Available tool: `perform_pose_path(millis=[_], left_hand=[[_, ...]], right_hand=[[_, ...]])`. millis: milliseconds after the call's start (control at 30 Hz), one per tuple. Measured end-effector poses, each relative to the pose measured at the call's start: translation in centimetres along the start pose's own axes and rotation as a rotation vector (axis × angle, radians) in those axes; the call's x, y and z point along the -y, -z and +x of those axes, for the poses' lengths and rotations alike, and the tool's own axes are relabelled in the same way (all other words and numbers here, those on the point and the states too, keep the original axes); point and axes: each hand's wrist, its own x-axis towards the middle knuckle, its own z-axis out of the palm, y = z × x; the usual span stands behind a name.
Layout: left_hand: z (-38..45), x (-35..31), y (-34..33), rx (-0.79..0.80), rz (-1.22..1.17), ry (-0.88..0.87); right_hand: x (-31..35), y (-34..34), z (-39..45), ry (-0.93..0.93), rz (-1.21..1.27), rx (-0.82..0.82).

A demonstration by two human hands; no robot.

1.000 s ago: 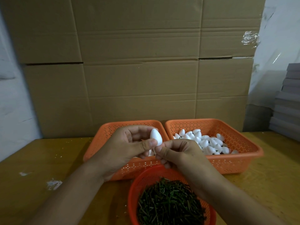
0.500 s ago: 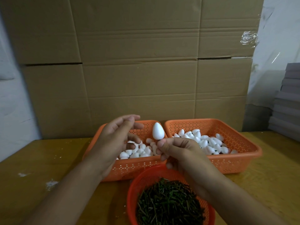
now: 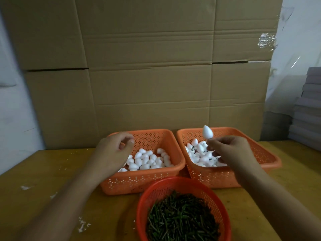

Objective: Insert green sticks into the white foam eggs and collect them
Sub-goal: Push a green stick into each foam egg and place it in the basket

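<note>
The right hand (image 3: 231, 150) pinches 1 stick, its egg (image 3: 207, 131) upright directly above the right basket (image 3: 260, 153), while the left hand (image 3: 112, 150), grip loosely curled and holding nothing, hovers over the left basket (image 3: 156, 136).

White foam eggs (image 3: 149, 160) are held in orange perforated baskets (image 3: 139, 182); dark green sticks (image 3: 182, 221) in a red basket (image 3: 173, 183); the counter (image 3: 34, 188) is yellow-brown.

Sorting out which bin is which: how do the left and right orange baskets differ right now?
The left basket holds plain white eggs, with the left hand hanging empty over it. The right basket holds eggs with dark stick bits showing; the right hand pinches a sticked egg above it. Both are perforated orange rectangles.
</note>
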Motion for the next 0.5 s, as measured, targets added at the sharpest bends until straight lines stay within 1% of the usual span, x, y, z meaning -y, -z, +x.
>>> perform_pose_path(millis=[33,100,200,300,367,400,500], left_hand=[[0.0,0.4,0.1,0.03,0.058,-0.007],[0.0,1.1,0.2,0.151,0.148,0.029],[-0.3,1.7,0.2,0.363,0.286,0.123],[-0.6,1.0,0.4,0.53,0.316,0.171],[-0.9,0.3,0.6,0.59,0.33,0.201],[-0.9,0.1,0.7,0.612,0.338,0.215],[-1.0,-0.5,0.8,0.651,0.328,0.243]], right_hand=[[-0.5,0.6,0.6,0.031,-0.083,-0.056],[-1.4,1.2,1.7,0.056,-0.199,-0.108],[-2.5,1.3,2.4,0.069,-0.321,-0.111],[-2.2,0.5,1.7,0.19,-0.425,-0.109],[-1.1,-0.2,0.5,0.303,-0.432,-0.053],[-0.6,-0.7,-0.1,0.356,-0.406,0.005],[0.9,-1.8,-2.2,0.472,-0.37,0.271]])
